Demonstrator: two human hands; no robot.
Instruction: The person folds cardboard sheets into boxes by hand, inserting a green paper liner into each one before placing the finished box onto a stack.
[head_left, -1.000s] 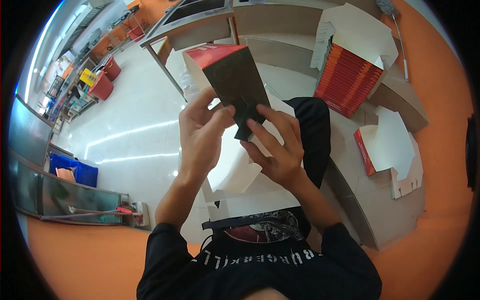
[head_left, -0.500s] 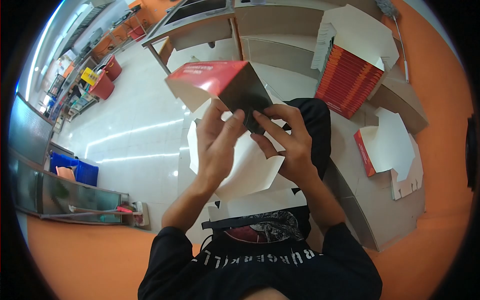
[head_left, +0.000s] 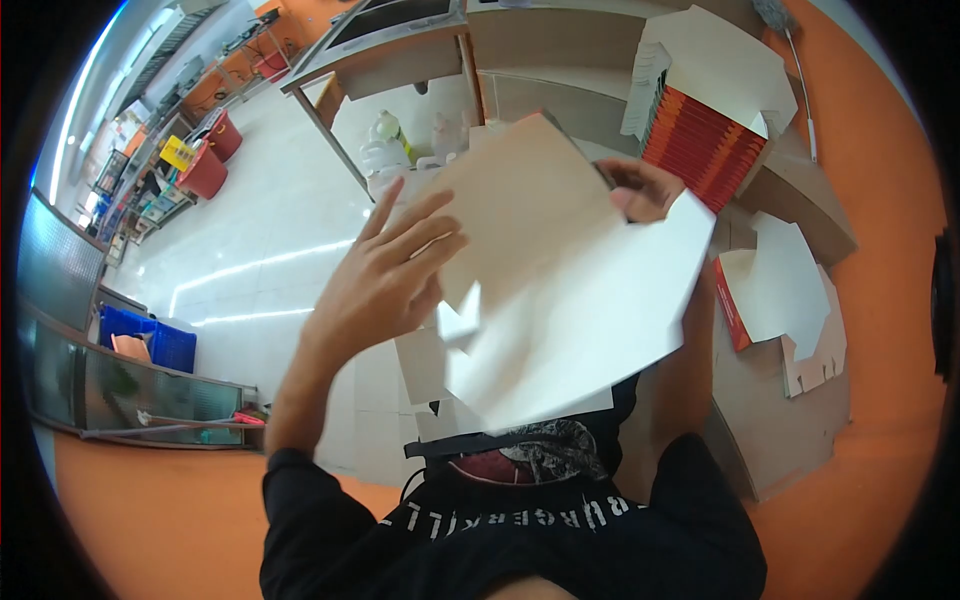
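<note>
A partly folded cardboard food box is held above my lap, its white and tan inside facing me. A thin strip of its red and dark outer side shows along the top edge. My right hand grips the box at its upper right side, fingers curled over the edge. Beside the box's left edge is my left hand, fingers spread and holding nothing. More white cardboard lies across my lap, partly covered by the held box.
To the right stands a nested stack of red boxes. Nearer me, another opened box lies on the tiled step. Ahead are a metal-framed table and plastic bottles. A blue bin sits at the left.
The box has turned from its printed red and black sides to its inside. My left hand has let go and moved left; my right hand has shifted up and right with the box.
</note>
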